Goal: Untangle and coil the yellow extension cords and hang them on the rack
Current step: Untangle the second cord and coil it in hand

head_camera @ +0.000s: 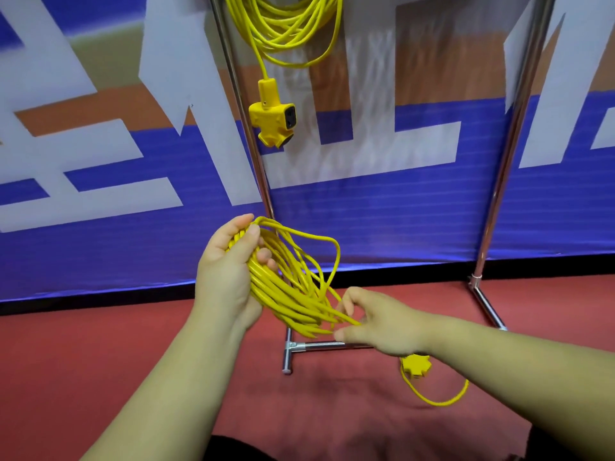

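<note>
Left hand (226, 271) is wrapped tight around the top of a bundle of yellow extension cord loops (289, 287), fingers curled through the strands, thumb clamped over them. The bundle slants down to the right, in mid-air near the middle of the scene, just in front of the shiny chrome tube rack (248, 134). One loop bows out wider than the others on the right. Right hand (379, 327) has the low end of the loops, strands pinched between thumb and curled fingers.

Up at the far top, a second yellow cord coil (286, 28) hangs on the rack, its yellow multi-outlet socket block (271, 116) dangling below it beside the left upright. Down on the red floor (100, 361), just under the right wrist, lies another yellow socket block (416, 366) with a curl of cord trailing right. A blue and white banner (100, 194) fills the far wall.
</note>
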Tool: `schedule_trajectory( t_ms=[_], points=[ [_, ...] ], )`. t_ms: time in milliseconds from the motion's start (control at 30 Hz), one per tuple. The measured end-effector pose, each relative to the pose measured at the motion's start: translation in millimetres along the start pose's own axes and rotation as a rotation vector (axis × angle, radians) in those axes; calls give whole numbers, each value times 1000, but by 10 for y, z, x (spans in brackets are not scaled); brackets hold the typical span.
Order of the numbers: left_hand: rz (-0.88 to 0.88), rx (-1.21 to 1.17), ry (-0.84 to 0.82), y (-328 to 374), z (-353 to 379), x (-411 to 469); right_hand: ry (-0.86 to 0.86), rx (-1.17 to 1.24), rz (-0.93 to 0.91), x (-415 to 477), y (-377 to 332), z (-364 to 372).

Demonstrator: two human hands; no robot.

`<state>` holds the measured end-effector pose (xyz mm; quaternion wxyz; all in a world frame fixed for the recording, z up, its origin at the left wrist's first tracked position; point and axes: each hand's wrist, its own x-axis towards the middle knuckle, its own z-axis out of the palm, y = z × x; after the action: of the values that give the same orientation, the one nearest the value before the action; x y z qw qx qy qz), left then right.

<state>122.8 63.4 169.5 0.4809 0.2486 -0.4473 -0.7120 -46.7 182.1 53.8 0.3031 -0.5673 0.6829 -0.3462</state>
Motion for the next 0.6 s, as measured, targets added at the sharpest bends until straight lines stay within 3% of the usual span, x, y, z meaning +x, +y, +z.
schedule_trajectory(
  t_ms=[167,367,600],
  points=[
    [-42,-132,100,75,-282,214,292,-86,-75,11,-4,-214],
    [-67,-145,226,-5,-495,422,43,77,128,-88,282,-360],
    [-177,-127,213,-180,-547,546,151,471,328,-211,155,-624]
  ],
)
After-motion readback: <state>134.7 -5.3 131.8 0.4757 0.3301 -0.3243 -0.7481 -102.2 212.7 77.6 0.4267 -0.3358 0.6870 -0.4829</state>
